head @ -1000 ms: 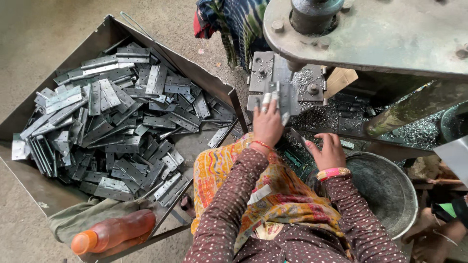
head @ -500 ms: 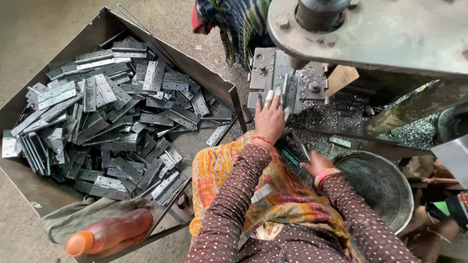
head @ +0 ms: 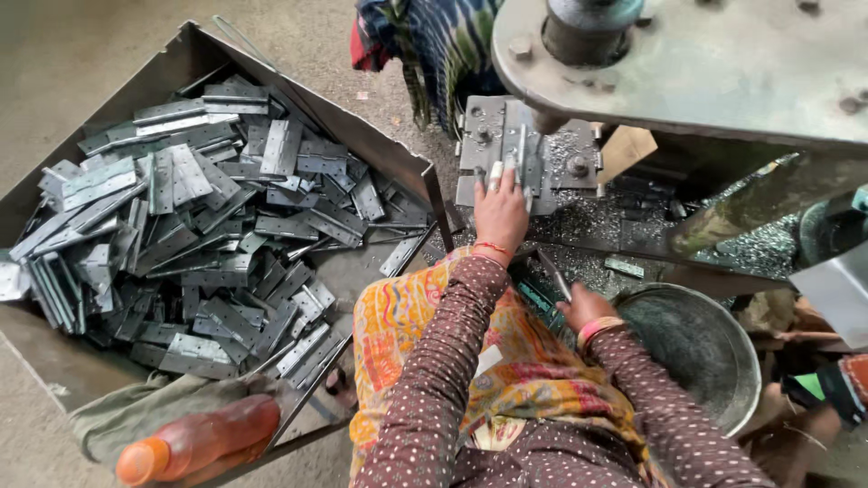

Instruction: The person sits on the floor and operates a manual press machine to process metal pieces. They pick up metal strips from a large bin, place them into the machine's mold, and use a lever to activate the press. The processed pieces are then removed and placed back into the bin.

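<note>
My left hand [head: 500,212] reaches forward onto the grey die block [head: 571,165] of a press, fingertips taped, pinching a small metal hinge plate [head: 522,155] against it. My right hand [head: 585,308] is drawn back near my lap, beside the rim of a round metal bowl [head: 701,348]. Its fingers are closed around a thin metal strip [head: 552,273] that points up toward the die. A large open metal box [head: 384,152] on my left holds a heap of several grey hinge plates [head: 190,226].
The heavy press arm [head: 714,63] overhangs the die at the top right. Metal chips [head: 624,221] litter the bed around it. An orange bottle [head: 194,443] lies on cloth at the box's near corner. Another person's patterned garment [head: 434,50] hangs beyond the die.
My right hand has pulled back from the bowl's far rim toward my lap and closed on the thin strip. My left hand has stayed on the die block.
</note>
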